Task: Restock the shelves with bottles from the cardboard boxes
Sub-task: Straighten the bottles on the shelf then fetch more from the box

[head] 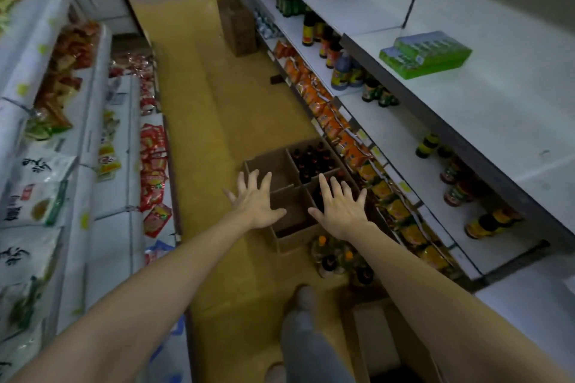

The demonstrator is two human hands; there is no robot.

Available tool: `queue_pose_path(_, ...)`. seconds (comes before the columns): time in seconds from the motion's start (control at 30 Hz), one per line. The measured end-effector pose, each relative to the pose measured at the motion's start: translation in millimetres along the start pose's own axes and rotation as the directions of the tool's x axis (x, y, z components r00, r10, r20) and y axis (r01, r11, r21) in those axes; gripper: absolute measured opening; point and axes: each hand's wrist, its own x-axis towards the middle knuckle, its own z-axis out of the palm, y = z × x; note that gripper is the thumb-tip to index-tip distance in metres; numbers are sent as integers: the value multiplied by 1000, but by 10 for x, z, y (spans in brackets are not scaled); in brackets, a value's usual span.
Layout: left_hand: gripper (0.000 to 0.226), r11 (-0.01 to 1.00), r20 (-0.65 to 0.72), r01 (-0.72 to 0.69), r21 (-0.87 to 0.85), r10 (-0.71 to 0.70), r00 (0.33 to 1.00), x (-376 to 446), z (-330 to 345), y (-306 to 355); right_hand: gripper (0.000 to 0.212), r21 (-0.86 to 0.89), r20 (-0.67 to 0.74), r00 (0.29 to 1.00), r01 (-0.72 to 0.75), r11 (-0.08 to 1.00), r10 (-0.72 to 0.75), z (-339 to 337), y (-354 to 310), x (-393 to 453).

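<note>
An open cardboard box [264,162] stands on the aisle floor, and dark bottles with red caps [311,160] fill its far right part. A second open box [295,239] sits just in front of it. My left hand [253,199] and my right hand [339,207] are stretched out above the boxes, fingers spread, holding nothing. Several bottles with orange caps [336,258] stand on the floor near the closer box. White shelves [404,140] on the right carry a few dark sauce bottles and jars.
Shelves of packaged food [62,121] line the left side of the aisle. A tall closed cardboard box [236,26] stands farther down by the right shelving. Green packs [426,53] lie on an upper right shelf. My legs and shoes [303,298] are below.
</note>
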Motion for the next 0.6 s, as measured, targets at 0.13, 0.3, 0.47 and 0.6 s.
queue_pose_path(0.13, 90, 999, -8, -27, 29, 27, 1000, 596, -132, 46, 79, 62, 6, 1000, 2, 998, -2, 20, 72, 610)
queue_pose_path(0.3, 88, 997, 92, -21, 71, 15, 996, 1339, -131, 239, 69, 181, 60, 997, -48, 982, 38, 10, 368, 1194)
queue_pose_path(0.47, 84, 991, 164, -121, 56, 110, 980, 1974, 88, 561, 52, 205, 91, 995, -65, 977, 47, 118, 761, 1589)
queue_pose_path(0.6, 83, 970, 220, -221, 104, 194, 956, 2407, 370, 795, 54, 243, 154, 983, -136, 960, 100, 382, 986, 1865)
